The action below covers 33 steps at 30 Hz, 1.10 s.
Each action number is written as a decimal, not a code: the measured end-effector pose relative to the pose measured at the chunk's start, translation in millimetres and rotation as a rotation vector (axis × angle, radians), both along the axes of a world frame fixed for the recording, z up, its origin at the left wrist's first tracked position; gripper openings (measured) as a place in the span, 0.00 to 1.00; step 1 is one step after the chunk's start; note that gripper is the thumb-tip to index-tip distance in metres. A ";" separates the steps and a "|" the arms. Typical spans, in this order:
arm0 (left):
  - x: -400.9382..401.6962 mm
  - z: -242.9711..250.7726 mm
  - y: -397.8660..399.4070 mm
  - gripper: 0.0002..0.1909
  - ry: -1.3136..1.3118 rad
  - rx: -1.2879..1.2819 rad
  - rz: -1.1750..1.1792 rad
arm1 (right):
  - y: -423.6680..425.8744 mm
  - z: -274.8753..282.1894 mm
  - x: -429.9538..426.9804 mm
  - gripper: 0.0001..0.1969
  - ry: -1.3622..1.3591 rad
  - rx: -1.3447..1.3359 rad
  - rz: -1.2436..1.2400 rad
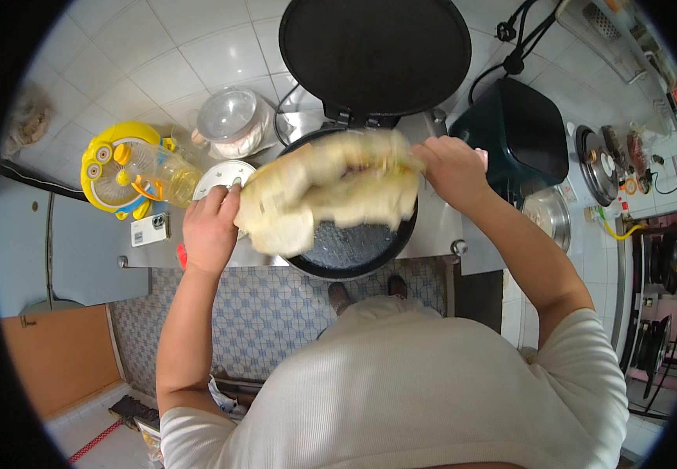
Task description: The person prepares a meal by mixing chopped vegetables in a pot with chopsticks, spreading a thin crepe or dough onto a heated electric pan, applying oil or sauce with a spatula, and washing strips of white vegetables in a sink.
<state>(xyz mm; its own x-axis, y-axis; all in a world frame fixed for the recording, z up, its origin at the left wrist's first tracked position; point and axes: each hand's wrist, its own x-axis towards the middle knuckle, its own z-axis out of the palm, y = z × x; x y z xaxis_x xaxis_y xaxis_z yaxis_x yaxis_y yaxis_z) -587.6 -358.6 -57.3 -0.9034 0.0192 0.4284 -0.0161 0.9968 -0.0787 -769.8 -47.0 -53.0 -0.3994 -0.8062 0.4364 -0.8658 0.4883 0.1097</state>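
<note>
A large, pale flatbread point(338, 176), blurred and partly folded with greenish and dark bits inside, is held up above the round black pan point(350, 249) of an electric griddle. My left hand point(212, 225) is closed at its left end, over a white patterned plate point(221, 176). At the far right end my right hand point(452, 170) grips it. Something pink point(482, 157) shows beside the right fist and something red point(182, 255) by the left wrist; I cannot tell whether these are handles in my hands. Wet, shiny patches cover the visible pan surface.
The griddle's black lid point(373, 53) stands raised at the back. Left lie a bottle of yellow oil point(177, 179), a yellow fan point(101, 190), a phone point(149, 230) and a lidded bowl point(230, 117). A dark green appliance point(508, 135) and metal bowl point(552, 214) stand right.
</note>
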 end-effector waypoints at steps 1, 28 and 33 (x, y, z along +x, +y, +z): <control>-0.7 -9.2 0.3 0.17 -0.017 -0.098 -0.088 | 6.2 -13.3 -0.2 0.03 0.025 0.054 0.049; 8.3 54.1 82.0 0.10 -0.864 -0.229 0.261 | -52.2 -40.8 3.0 0.05 -0.325 0.398 0.031; -4.6 60.4 79.1 0.08 -0.856 -0.274 0.287 | -68.0 -43.2 -14.9 0.07 -0.226 0.233 -0.001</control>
